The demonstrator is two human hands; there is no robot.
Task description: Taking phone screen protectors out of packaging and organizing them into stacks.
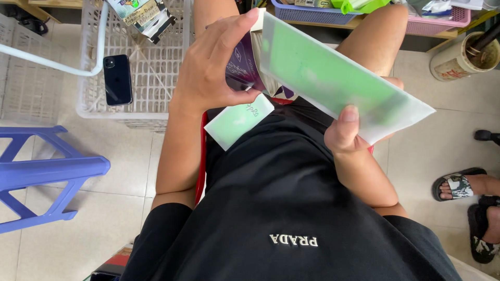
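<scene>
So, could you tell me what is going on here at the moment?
A seated person holds a small purple box in the left hand and a frosted green sleeve in the right hand, the sleeve's end meeting the box's open flap. A green slip lies on the lap. A phone rests on a white crate to the left, beside a blue stool. Another person's sandalled feet show at the right.
</scene>
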